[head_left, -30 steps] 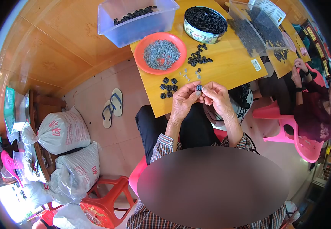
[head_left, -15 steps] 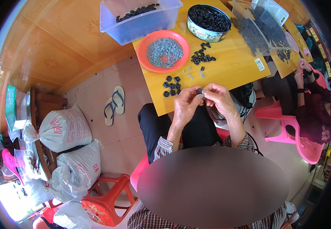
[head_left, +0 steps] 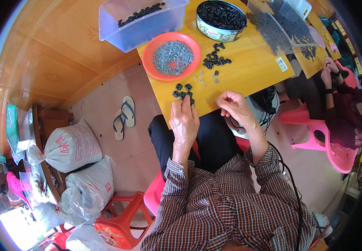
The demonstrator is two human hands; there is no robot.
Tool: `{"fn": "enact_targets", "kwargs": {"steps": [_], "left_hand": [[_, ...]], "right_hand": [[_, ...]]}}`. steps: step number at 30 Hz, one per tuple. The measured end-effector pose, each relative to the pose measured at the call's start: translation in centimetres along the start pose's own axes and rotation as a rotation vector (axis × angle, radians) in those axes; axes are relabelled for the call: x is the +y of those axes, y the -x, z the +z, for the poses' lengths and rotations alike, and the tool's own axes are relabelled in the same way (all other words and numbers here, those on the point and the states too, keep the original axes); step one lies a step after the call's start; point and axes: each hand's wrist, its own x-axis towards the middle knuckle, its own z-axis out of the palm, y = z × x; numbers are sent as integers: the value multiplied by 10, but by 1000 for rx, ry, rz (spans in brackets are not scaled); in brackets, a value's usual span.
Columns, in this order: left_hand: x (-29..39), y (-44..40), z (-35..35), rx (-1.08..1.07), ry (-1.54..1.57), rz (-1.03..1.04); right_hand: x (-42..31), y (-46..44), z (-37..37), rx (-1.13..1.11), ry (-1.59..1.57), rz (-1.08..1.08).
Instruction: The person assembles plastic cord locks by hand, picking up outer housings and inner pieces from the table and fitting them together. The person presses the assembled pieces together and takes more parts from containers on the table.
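My left hand [head_left: 184, 120] reaches over the near left part of the yellow table [head_left: 248, 73], its fingertips on one of the small black pieces [head_left: 182, 95] grouped there. At the table's front edge, to the right, my right hand [head_left: 234, 106] is closed with thumb and index finger together; anything between them is too small to make out. Several loose black pieces [head_left: 215, 58] lie farther back, with small grey metal parts [head_left: 202, 78] in front of them. A red plate [head_left: 147, 58] holds a heap of similar grey parts.
Behind the plate stand a clear plastic bin [head_left: 143, 35] and a round tin [head_left: 218, 34] of black pieces. Another bin [head_left: 273, 27] is at the back right. A co-worker's hands [head_left: 329, 73] are at the far right, beside a pink chair [head_left: 327, 146].
My hands have come apart. My left hand has moved left from the pinch onto the grouped black pieces, while my right hand has stayed near the table edge. The view has shifted slightly.
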Motion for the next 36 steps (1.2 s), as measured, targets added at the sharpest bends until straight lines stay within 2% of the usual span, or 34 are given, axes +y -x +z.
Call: {"fn": "enact_targets", "kwargs": {"steps": [12,16,23,29,33,36], "left_hand": [[9,-6,6,6,37,-112],[20,-23,14,17,46,-14],[44,-69,53,-116,107,71],[44,-82,87,-342,-112,18],[45,-83,94,-399,-161,-7],[43,-81,94,-366,-217,85]], "right_hand": [[1,-1,-6,122,-5,-47],[3,-4,-7,252,9,-88],[-5,-2,-8,290,18,-51],[-1,-2,-12,281,-35,-117],[-3,-1,-13,283,-51,-125],[-5,0,-14,291,-44,-111]]}}
